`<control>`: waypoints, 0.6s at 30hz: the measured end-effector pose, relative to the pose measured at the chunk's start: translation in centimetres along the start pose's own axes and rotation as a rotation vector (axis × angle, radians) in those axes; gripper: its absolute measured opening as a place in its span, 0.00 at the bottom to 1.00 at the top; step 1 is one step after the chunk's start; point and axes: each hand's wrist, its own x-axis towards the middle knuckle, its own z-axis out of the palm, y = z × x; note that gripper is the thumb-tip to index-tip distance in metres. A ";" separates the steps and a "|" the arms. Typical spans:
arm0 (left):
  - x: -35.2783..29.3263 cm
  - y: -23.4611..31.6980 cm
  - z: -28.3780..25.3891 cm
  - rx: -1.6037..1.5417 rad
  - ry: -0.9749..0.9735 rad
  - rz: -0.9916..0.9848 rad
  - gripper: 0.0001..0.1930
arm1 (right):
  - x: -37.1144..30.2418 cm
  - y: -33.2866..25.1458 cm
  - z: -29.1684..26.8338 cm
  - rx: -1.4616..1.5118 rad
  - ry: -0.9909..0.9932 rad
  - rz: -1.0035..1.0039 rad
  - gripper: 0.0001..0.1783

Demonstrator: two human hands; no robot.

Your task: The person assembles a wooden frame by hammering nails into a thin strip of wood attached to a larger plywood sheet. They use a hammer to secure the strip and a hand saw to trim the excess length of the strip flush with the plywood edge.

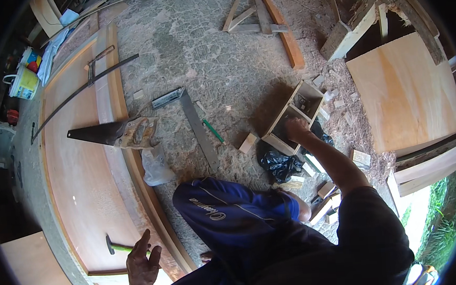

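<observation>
The left hand (143, 267) hangs, fingers spread, by the hammer (110, 245). Beyond, the right hand (296, 130) is inside the wooden box (280, 144) on the floor (207, 65), its divider (300, 112) likely to keep contents apart; I cannot tell whether those shadowed fingers grip anything.

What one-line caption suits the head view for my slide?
Right hand in a divided wooden box, open left hand near a green-handled hammer.

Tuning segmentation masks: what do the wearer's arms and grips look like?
Left grip and right grip: ungloved. Right forearm: bare, no watch or band visible, below a dark, short right sleeve. Left sleeve can't be made out.
</observation>
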 end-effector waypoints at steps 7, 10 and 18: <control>0.0 -1.5 0.1 -0.076 -0.063 0.015 0.30 | 1.4 1.8 0.8 0.060 -0.045 -0.002 0.17; -0.5 -1.9 -0.2 -0.111 -0.054 -0.021 0.30 | 1.0 -0.1 -0.6 0.103 -0.044 0.034 0.18; -0.7 -1.3 -0.3 -0.130 -0.089 -0.032 0.32 | 0.6 2.0 -2.2 0.234 -0.161 -0.286 0.18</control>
